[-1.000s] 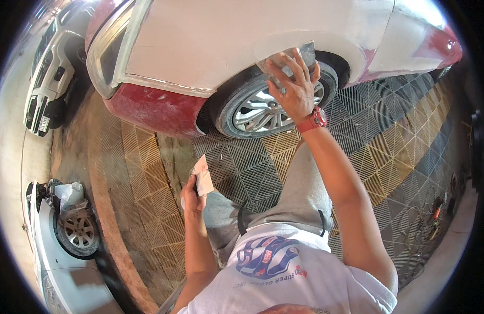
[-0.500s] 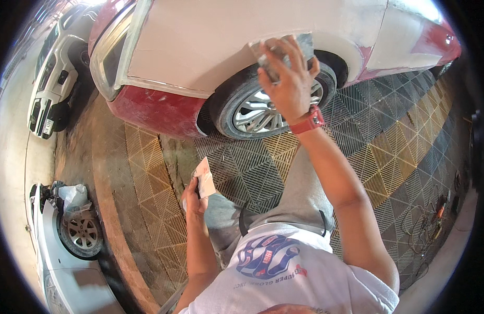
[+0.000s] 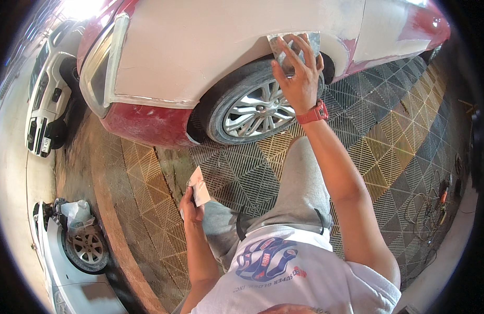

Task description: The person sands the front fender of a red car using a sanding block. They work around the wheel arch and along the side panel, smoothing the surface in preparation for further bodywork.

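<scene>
My right hand (image 3: 300, 83), with a red watch on the wrist, presses a flat grey metal putty spreader (image 3: 312, 42) against the car body (image 3: 200, 47) at the wheel arch. The fingers lie spread over the plate, covering its middle. The panel there is coated in pale pinkish-beige filler, with red paint at the lower sill. Just below is the wheel (image 3: 260, 110), with silver spokes and a dusty tyre. Low at the left, my left hand (image 3: 191, 209) grips a small flat plate smeared with pale filler (image 3: 201, 192) over my thigh, away from the car.
Grey and yellow grid tiles (image 3: 242, 180) cover the floor. A coiled cable (image 3: 422, 214) lies at the right. A white vehicle (image 3: 45, 99) stands at the far left, and a pale car part with a wheel (image 3: 87, 246) is at the lower left.
My right hand and the spreader have shifted slightly right along the arch. The view has turned a little, so the car sits further left. The left hand still holds its plate, slightly lower.
</scene>
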Available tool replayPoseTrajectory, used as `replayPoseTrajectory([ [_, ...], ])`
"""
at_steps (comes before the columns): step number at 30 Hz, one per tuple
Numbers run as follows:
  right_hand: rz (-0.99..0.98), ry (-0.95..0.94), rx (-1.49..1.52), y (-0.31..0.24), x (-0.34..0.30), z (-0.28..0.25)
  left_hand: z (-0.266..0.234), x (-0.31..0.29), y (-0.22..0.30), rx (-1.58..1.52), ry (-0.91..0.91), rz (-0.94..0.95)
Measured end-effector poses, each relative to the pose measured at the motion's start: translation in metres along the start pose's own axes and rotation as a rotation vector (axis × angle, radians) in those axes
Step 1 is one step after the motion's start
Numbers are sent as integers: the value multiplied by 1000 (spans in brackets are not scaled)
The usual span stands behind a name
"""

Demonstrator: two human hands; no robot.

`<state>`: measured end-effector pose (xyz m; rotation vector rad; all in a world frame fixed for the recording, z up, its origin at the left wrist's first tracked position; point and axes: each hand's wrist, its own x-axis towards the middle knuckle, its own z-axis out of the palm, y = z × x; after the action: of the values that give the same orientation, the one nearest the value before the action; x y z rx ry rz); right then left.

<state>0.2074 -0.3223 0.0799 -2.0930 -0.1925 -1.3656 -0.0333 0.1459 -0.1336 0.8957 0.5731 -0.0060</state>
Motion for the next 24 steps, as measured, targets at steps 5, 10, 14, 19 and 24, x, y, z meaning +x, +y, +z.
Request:
replayPoseTrajectory([
  [5, -13, 27, -15, 6, 4, 11, 10, -4, 1, -39, 12, 12],
  [10, -60, -46, -42, 24, -30, 24, 12, -6, 4, -63, 29, -4],
  [14, -34, -102, -82, 22, -42, 12, 4, 1, 2, -50, 48, -9],
  [19, 53, 24, 15, 12, -5, -15, 14, -3, 1, -57, 18, -10],
  [24, 92, -24, 18, -3, 14, -14, 14, -7, 1, -9, 93, -4],
])
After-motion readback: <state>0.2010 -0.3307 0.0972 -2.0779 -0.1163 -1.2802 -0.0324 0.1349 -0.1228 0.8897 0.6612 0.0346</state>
